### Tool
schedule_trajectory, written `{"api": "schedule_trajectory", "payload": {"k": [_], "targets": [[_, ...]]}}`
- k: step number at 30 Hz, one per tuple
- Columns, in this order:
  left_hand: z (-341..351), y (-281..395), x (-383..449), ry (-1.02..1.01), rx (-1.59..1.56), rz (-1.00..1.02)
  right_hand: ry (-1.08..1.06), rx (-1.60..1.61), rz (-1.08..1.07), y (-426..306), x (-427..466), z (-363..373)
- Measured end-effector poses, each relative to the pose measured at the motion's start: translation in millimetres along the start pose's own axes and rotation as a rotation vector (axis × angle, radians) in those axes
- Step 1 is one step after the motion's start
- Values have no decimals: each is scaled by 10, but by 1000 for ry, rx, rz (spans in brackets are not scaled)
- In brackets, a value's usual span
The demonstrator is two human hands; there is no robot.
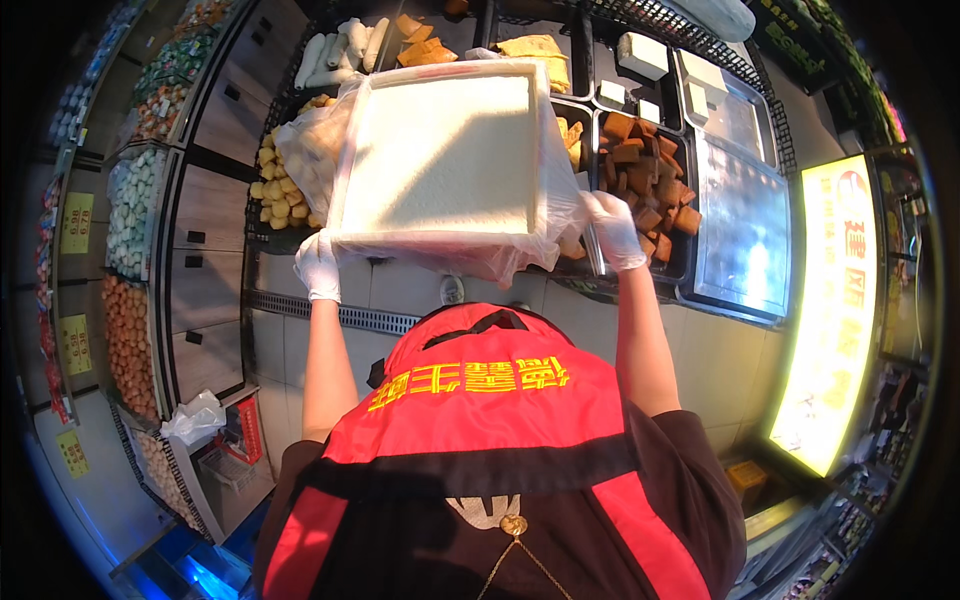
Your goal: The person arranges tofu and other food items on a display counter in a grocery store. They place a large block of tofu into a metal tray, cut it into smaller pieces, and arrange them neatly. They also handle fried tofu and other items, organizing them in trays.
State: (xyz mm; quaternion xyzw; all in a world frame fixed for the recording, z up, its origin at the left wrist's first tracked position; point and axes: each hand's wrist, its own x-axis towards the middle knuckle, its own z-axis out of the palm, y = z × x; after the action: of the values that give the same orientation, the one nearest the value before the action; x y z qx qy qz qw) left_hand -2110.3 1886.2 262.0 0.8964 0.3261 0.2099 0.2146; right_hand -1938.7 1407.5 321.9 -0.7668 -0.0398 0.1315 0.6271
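Note:
A square block of fresh tofu (450, 150) fills a shallow pale tray (435, 238) in front of me. Clear plastic film (495, 260) drapes over the tray's near and side edges. My left hand (319, 264), in a white glove, grips the tray's near left corner. My right hand (616, 231), also gloved, is beside the near right corner, closed around a shiny metal tool (592, 251). The tool's full shape is hidden by the fingers. Film reaches to the right fingertips; I cannot tell whether they pinch it.
Fried tofu puffs (277, 196) lie left of the tray, brown tofu pieces (649, 180) right. White tofu blocks (643, 56) and yellow tofu sheets (536, 52) are behind. A metal tray (742, 225) and lit sign (825, 315) stand right. Egg shelves (129, 330) line the left.

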Motion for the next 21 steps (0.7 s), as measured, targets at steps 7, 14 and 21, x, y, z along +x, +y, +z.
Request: {"api": "schedule_trajectory", "payload": {"k": [7,14,21], "targets": [[106,-389,11,106,26,219,375,-414,-9,131,-346,-640],[-298,1189,-131,284,-300,467,1109,-212,162,1235,-1004,-2251],[34,2987,-727,-645,-112,1064,1212,526,475,1520,-756,-2822]]}}
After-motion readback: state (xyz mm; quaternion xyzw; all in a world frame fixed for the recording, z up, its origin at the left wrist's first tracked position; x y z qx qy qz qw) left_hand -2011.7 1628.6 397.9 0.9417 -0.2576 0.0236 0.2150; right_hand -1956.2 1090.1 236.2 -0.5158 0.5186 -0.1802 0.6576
